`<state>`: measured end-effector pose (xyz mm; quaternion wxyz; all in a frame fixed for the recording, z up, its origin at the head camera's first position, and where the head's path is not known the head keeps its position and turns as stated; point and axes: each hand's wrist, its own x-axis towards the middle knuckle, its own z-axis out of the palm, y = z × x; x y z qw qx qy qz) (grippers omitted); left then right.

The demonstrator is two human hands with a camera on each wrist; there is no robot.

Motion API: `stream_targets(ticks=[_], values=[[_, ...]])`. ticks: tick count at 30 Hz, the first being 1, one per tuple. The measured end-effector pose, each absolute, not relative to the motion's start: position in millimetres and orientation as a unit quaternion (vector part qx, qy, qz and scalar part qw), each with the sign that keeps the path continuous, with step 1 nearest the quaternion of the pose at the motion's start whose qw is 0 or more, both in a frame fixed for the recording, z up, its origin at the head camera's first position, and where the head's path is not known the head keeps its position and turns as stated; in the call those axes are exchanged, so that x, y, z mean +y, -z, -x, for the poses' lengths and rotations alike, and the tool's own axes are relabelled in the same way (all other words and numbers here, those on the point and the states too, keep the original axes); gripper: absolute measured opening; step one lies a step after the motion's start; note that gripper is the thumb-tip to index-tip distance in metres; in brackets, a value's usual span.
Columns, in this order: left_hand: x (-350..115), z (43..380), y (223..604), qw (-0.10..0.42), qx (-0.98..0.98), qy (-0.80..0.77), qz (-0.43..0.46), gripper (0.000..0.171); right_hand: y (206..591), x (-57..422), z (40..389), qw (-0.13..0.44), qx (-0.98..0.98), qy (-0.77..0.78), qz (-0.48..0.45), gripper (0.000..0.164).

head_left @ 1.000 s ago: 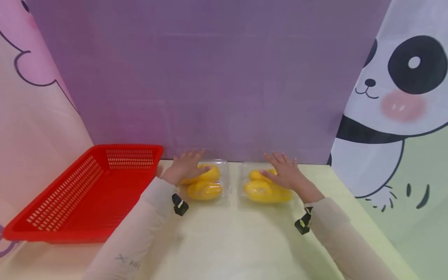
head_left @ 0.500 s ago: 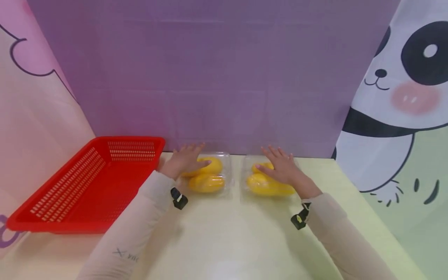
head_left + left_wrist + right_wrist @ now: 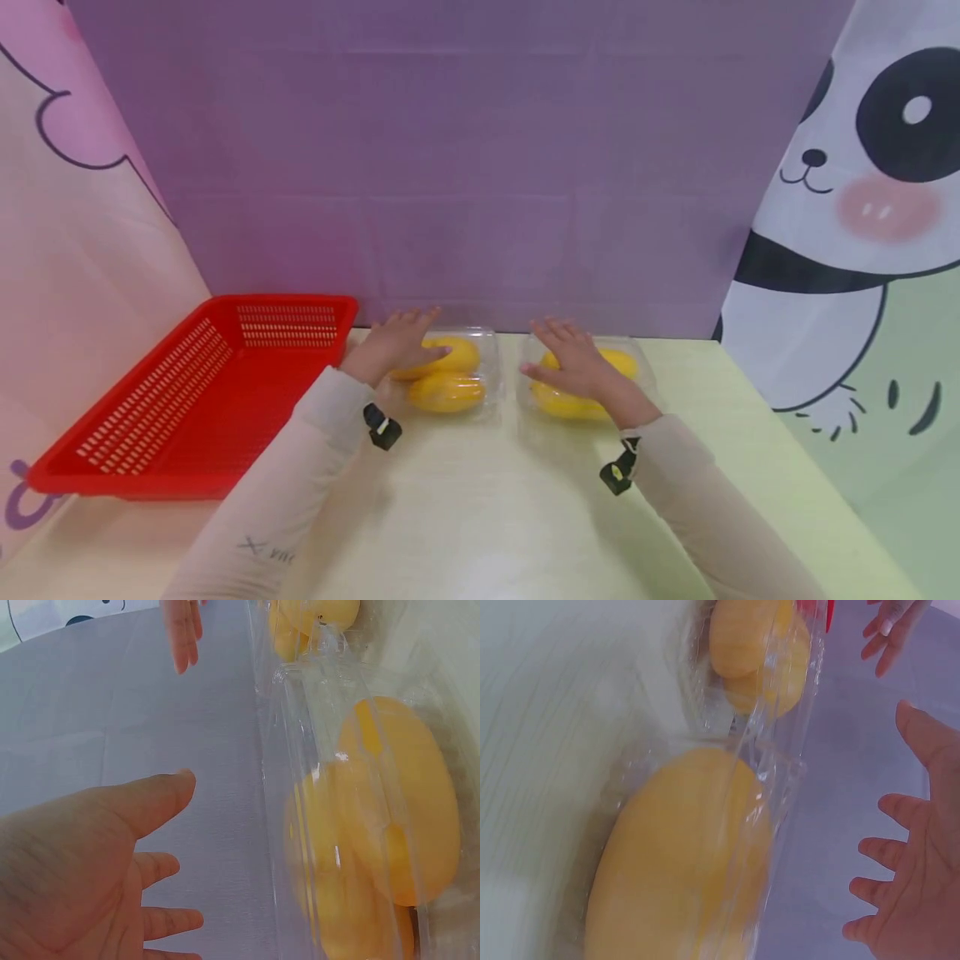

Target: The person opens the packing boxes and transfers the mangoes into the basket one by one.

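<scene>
Two clear plastic boxes stand side by side at the table's far edge, each holding smooth yellow fruits shaped like mangoes. Over the left box (image 3: 491, 367) hovers my left hand (image 3: 393, 348), its fingers spread and its palm holding nothing. Yellow fruits (image 3: 447, 392) show through that box's lid, partly hidden by the hand. My right hand (image 3: 576, 365) is spread above the right box (image 3: 648, 390), hiding part of its yellow fruits (image 3: 562, 406). Both wrist views show a gap between the hand and the lid, as with the left-box fruit (image 3: 401, 802) and right-box fruit (image 3: 675, 855).
A red perforated basket (image 3: 247, 400) stands left of the boxes, close to my left forearm. Behind the table (image 3: 480, 517) rises a purple wall covering (image 3: 465, 167). A panda print (image 3: 810, 333) covers the wall on the right.
My right hand has shifted left over the right box, uncovering fruit at its right side. My left hand stays over the left box. The head view has tilted slightly.
</scene>
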<state>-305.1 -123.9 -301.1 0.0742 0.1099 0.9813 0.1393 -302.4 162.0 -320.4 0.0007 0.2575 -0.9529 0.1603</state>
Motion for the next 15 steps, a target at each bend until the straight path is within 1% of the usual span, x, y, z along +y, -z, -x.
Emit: stream_targets(ticks=[6,15], values=[[-125.3,301.1,299.9,0.088,0.978,-0.154,-0.106,0.077,323.5,151.0,301.3,-0.004,-0.947,-0.175,-0.269,0.079],[-127.9,298.5,296.9,0.106,0.975,-0.170,-0.099,0.077,332.3,142.3,305.5,-0.016,-0.932,-0.206,-0.297,0.076]])
